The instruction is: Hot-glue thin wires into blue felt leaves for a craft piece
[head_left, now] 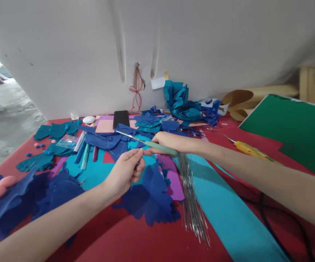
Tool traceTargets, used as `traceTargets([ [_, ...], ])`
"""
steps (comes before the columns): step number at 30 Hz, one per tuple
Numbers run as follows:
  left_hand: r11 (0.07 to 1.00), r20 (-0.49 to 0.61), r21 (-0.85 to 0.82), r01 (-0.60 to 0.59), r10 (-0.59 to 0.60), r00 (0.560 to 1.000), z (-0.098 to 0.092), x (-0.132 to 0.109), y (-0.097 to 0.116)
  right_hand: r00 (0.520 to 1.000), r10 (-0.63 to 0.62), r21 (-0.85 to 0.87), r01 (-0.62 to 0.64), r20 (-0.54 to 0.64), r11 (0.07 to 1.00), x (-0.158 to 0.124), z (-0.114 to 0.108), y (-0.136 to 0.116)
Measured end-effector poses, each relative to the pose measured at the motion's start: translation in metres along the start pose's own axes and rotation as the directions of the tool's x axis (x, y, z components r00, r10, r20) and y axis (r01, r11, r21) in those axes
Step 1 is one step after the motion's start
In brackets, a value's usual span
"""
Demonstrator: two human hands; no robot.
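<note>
In the middle of the head view, my right hand (166,142) is closed around a pair of scissors with pale green handles (160,147). The metal blades (127,135) point left, above the tips of my left fingers. My left hand (128,167) is closed in a pinch, thumb against forefinger, close to the right fingers. What it pinches is too small to make out. Just below both hands is a dark blue petal-edged fabric piece (150,202); whether it hangs or lies on the table I cannot tell. A bundle of thin metal wires (191,203) lies right of it.
Blue and teal fabric cut-outs (56,191) cover the left of the red table (113,236). Markers (85,156) and a black phone (121,119) lie behind. To the right are a turquoise strip (225,207), a yellow tool (251,150), a dark cable (277,225) and a green board (291,134).
</note>
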State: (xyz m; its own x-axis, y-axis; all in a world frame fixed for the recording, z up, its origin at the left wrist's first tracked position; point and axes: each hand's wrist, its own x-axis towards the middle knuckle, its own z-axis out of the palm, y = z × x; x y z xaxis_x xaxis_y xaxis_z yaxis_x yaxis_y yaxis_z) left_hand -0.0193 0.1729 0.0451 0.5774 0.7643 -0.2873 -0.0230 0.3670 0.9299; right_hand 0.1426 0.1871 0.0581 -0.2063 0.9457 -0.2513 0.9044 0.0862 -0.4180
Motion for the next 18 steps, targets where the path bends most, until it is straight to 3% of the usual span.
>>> traceTargets([
  [3,1.0,0.02,0.011,0.006,-0.006,1.0,0.0,-0.01,-0.003,0.997,0.042,-0.105,-0.048,-0.063,0.993,-0.001,-0.004,0.006],
  [7,0.983,-0.089,0.175,-0.059,0.075,0.993,-0.015,-0.019,-0.007,0.985,0.069,-0.213,-0.102,-0.157,0.972,-0.003,0.004,0.015],
  [9,0.973,-0.088,0.226,-0.049,0.071,0.994,-0.023,-0.019,-0.01,0.98,0.058,-0.258,-0.107,-0.189,0.96,-0.002,0.011,0.017],
  [13,0.963,-0.052,0.268,0.032,-0.019,0.998,-0.032,-0.016,-0.011,0.971,0.024,-0.336,-0.105,-0.236,0.936,-0.002,0.019,0.015],
  [18,0.942,-0.032,0.277,0.192,-0.191,0.981,-0.029,-0.014,-0.008,0.939,-0.069,-0.36,-0.061,-0.338,0.931,-0.02,0.021,-0.002],
])
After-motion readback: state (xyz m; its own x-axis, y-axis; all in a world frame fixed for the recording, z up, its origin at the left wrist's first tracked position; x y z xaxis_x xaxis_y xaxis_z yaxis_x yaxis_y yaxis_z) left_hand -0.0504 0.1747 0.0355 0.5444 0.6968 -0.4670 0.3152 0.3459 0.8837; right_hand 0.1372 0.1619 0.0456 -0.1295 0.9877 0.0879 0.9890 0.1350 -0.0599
